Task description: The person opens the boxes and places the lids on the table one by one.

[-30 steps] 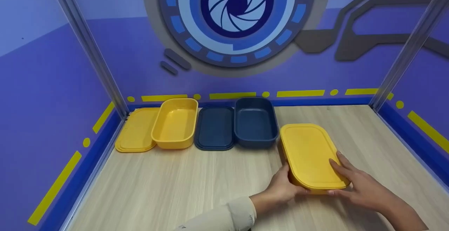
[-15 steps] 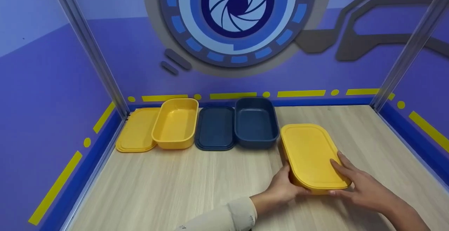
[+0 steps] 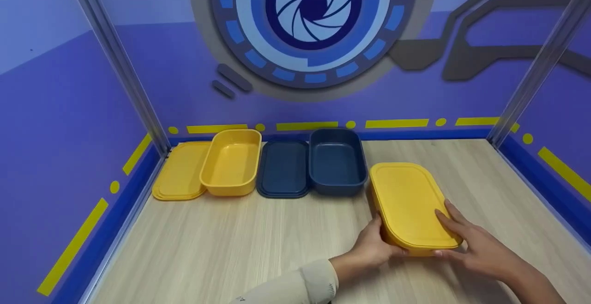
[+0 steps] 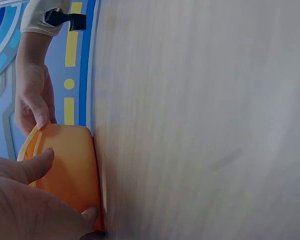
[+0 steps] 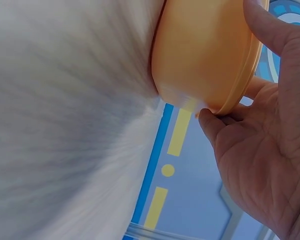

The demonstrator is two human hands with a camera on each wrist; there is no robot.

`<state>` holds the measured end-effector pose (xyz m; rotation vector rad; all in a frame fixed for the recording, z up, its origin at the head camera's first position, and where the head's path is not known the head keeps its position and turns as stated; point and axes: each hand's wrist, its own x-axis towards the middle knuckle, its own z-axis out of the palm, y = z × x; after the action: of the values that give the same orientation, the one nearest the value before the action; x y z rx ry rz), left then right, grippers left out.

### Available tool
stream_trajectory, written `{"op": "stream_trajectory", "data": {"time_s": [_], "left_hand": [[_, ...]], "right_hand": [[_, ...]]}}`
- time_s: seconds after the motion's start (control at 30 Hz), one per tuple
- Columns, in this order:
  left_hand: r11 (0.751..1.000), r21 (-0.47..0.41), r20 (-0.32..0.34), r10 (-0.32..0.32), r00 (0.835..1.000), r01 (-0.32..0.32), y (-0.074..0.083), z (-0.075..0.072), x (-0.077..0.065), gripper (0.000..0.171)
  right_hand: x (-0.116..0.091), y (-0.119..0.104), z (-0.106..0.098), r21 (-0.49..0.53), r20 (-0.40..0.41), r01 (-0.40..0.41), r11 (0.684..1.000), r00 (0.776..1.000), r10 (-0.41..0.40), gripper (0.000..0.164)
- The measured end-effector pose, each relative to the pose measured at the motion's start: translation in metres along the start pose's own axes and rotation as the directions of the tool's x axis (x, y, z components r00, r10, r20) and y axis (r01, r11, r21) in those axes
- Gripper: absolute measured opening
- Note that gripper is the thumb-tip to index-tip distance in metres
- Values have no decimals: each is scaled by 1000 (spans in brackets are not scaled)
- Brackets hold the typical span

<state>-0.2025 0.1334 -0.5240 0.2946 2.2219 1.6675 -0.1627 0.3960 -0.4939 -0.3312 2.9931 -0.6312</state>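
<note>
A yellow lidded food container (image 3: 411, 251) stands on the table at the right in the head view, slightly turned. Its yellow lid (image 3: 411, 202) covers the top. My left hand (image 3: 371, 247) grips the near left corner, thumb along the front wall and fingers at the left side, partly hidden. At the near right corner my right hand (image 3: 478, 244) holds the container, thumb at the front and fingers over the lid's edge. Both thumbs lie near the lid's rim in the left wrist view, where the container's front wall (image 4: 70, 165) shows between the hands.
Along the back wall lie a yellow lid (image 3: 180, 172), an open yellow container (image 3: 231, 163), a dark blue lid (image 3: 283, 167) and an open dark blue container (image 3: 337, 158). The blue container stands just left of the held one. Purple panels (image 3: 152, 63) enclose the wooden table (image 3: 258, 239).
</note>
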Motion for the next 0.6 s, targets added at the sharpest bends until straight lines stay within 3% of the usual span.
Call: {"op": "stream_trajectory", "data": {"time_s": [0.33,0.6], "left_hand": [[1000,5,-7,-5,1000,5,0,0,0,79],[1000,12,-7,4,1000,-4,0,-2,0,91]], "right_hand": [[-1,1,1,-6,1,2,1000,1000,-2,97],[-3,1,-2,-26,-12,7,1000,1000,-7,93]]}}
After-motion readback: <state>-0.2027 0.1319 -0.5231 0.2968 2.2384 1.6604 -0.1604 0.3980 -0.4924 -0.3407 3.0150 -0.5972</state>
